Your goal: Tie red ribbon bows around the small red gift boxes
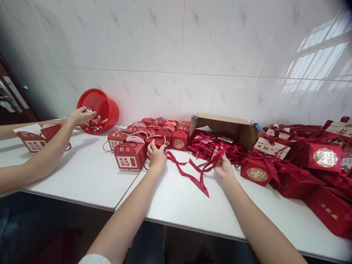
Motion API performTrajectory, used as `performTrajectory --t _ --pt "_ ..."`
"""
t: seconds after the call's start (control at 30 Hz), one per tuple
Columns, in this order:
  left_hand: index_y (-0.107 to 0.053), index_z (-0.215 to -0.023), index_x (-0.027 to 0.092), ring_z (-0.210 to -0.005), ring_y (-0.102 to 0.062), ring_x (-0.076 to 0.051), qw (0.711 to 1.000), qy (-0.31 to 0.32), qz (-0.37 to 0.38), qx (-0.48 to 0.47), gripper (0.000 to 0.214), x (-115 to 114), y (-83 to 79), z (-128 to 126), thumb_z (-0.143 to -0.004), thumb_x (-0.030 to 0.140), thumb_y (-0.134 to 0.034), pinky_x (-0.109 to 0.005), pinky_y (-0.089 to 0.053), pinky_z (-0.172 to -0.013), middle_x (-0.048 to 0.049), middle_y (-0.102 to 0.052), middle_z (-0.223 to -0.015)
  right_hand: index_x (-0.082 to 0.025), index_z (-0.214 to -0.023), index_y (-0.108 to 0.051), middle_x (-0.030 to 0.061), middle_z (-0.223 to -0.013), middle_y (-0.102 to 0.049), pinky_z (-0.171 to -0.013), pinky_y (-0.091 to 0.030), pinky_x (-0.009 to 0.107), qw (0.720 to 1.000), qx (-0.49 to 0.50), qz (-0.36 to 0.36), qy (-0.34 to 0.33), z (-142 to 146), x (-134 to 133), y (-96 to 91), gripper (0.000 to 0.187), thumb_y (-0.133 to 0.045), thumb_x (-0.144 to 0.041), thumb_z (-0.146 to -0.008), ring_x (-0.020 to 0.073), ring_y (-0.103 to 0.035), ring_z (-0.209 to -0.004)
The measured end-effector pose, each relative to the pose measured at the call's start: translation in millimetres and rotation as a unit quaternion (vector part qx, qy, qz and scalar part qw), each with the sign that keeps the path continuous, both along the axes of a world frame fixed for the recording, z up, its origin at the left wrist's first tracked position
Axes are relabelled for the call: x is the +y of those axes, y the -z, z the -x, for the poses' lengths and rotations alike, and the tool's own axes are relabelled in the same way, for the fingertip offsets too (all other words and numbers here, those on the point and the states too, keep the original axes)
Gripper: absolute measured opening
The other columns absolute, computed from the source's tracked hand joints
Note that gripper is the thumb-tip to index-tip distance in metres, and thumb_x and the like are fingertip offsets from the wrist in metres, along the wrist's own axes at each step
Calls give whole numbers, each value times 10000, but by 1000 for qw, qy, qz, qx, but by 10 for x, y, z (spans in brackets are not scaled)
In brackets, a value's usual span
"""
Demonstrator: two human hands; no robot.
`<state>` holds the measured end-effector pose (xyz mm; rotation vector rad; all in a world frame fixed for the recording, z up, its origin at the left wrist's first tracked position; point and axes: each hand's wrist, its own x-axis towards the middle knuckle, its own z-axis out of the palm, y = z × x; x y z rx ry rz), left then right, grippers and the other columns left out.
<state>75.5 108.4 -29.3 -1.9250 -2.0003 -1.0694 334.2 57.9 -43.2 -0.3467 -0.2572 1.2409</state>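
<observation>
Ribbon [189, 172], red, long, loosely curled

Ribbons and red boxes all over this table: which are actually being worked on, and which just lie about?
In hand: red ribbon, gripped by left hand and right hand; small red box by the left hand.
Lying about: cardboard box, ribbon pile, tied boxes at right, red basket that another person's hand reaches into.
</observation>
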Motion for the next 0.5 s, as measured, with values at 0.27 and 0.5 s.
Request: performTrajectory --t 0.27,0.5 --pt "-480 -1308 267 -1372 -192 -345 999 -29 1 35 534 10 -20 27 -796 160 -586 -488 -295 -1044 -156 -212 -1495 -210 -833 -672 -33 -759 -718 -576 -550 173 999 -9 32 -21 47 -45 -51 220 -470 -138 -881 73 -661 -639" --pt "-526 -1265 311 -1401 -149 -320 998 -17 49 44 467 2 -46 57 -815 189 -565 -459 -351 -1019 -98 -185 -1530 -192 -807 -670 -37 -696 -705 -542 -525 171 998 -32 45 -39 50 -47 -32 158 -523 -180 -863 76 -643 -581"
